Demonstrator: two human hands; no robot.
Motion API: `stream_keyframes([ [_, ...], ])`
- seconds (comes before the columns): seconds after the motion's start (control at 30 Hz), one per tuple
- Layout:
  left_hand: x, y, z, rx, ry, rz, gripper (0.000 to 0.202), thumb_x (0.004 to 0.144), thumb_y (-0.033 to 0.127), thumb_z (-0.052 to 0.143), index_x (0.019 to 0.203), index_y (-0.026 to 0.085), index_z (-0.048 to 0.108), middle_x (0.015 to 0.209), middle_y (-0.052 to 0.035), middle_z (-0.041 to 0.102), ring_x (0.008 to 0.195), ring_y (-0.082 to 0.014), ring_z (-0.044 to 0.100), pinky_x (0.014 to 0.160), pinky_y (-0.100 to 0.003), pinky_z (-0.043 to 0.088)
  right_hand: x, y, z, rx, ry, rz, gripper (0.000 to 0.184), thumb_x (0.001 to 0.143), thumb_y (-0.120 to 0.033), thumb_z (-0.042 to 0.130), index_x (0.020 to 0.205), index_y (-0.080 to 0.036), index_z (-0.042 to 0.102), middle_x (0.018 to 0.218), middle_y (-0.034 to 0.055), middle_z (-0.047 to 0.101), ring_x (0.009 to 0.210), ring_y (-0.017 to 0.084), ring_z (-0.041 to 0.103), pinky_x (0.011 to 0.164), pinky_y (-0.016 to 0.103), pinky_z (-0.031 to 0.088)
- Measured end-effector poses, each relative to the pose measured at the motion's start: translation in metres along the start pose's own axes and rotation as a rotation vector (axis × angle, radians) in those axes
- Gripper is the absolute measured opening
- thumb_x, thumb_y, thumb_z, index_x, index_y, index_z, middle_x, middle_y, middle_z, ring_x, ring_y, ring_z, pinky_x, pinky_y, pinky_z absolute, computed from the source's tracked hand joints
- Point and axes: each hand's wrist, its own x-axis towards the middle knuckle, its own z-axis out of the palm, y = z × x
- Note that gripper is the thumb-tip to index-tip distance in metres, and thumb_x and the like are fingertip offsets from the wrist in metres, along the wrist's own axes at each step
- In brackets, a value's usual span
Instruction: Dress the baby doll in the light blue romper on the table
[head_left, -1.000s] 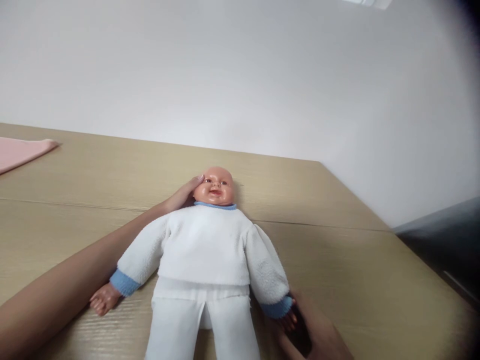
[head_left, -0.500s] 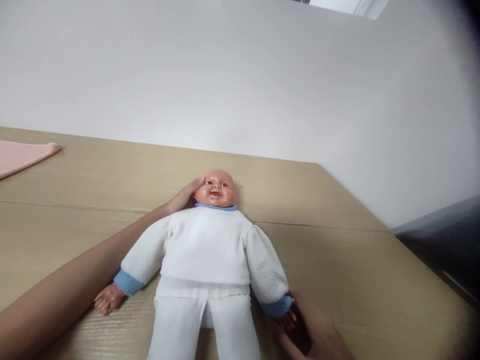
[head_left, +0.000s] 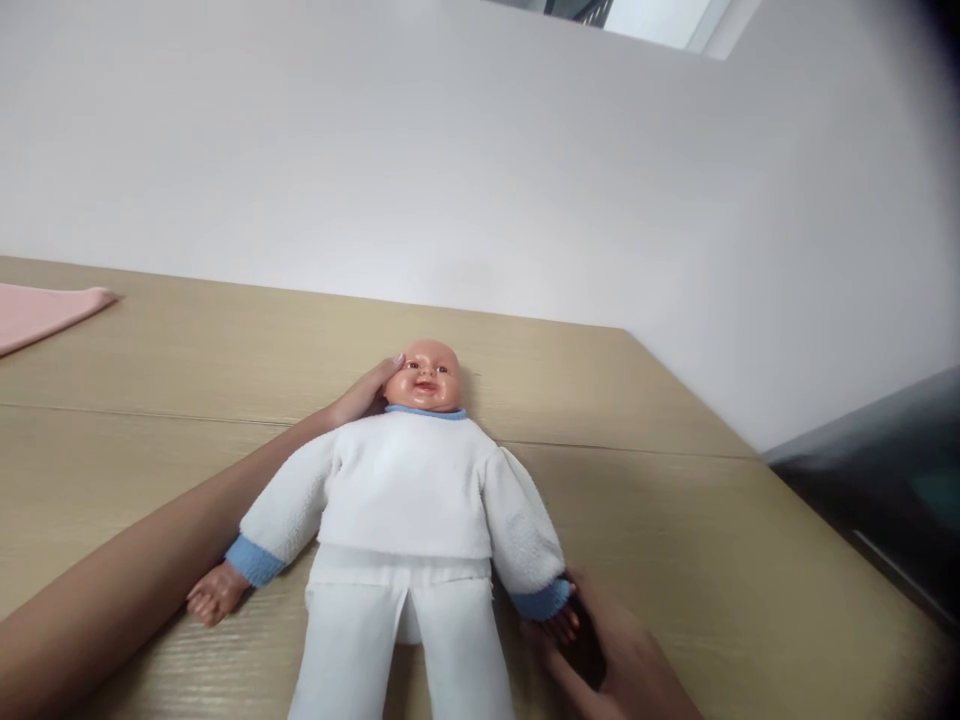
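Observation:
A baby doll [head_left: 409,500] in a white fleece top with blue cuffs and white trousers lies on its back on the wooden table [head_left: 675,500], head away from me. My left hand [head_left: 364,392] cups the side of the doll's head, its thumb against the cheek; the other fingers are hidden behind the head. My right hand [head_left: 611,665] is at the bottom edge, its fingers curled around the doll's small hand below the blue cuff.
A folded pink cloth [head_left: 41,312] lies at the far left of the table. A white wall stands behind the table. A dark surface [head_left: 885,470] lies past the table's right edge.
The view has drifted slightly, so the doll and both hands sit a little further left in the frame. Neither hand has changed its hold.

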Motion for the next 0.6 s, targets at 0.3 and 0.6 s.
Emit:
stream_keyframes([
  [0.3, 0.000, 0.001, 0.002, 0.025, -0.069, 0.012, 0.063, 0.112, 0.061, 0.063, 0.145, 0.008, 0.077, 0.154, -0.0208, 0.076, 0.153, -0.0384, 0.067, 0.137, -0.048, 0.046, 0.001, 0.006, -0.001, 0.026, -0.097, -0.029, 0.029, 0.099, -0.052, 0.071, 0.112, -0.028, 0.081, 0.097, 0.0094, 0.087, 0.085, 0.035, 0.085, 0.070, 0.041, 0.069],
  [0.6, -0.021, 0.031, 0.020, 0.439, 0.163, 0.167, 0.061, 0.103, 0.064, 0.074, 0.141, 0.017, 0.077, 0.166, -0.0195, 0.067, 0.164, -0.0410, 0.054, 0.141, -0.052, 0.036, 0.006, -0.001, -0.014, -0.079, -0.171, -0.111, 0.018, 0.099, -0.043, 0.075, 0.106, -0.026, 0.077, 0.099, 0.0069, 0.084, 0.087, 0.031, 0.082, 0.075, 0.037, 0.062],
])
